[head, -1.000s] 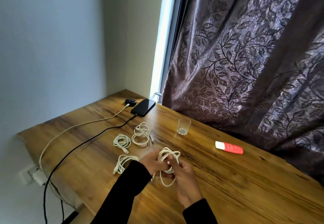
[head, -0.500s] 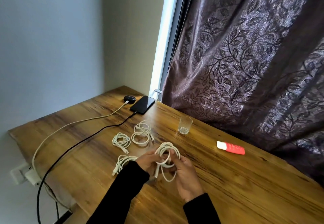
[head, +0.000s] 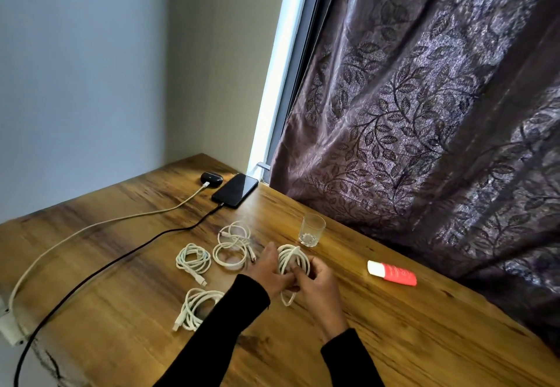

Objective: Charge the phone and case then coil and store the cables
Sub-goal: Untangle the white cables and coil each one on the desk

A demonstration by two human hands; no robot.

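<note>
At a wooden table (head: 424, 341) beside a drawn curtain (head: 424, 114), we hold a half-wound white cable (head: 293, 261) just above the surface, left hand (head: 269, 270) and right hand (head: 318, 283) both closed on its loops. Three finished coils (head: 194, 261) lie just left of our hands; the phone (head: 235, 189) and earbud case (head: 211, 178) sit plugged in at the far corner. To finish well, in our judgement, we should pinch the bundle firmly, wrap the loose tail snugly round its middle, and keep the glass (head: 312, 230) clear of our knuckles
</note>
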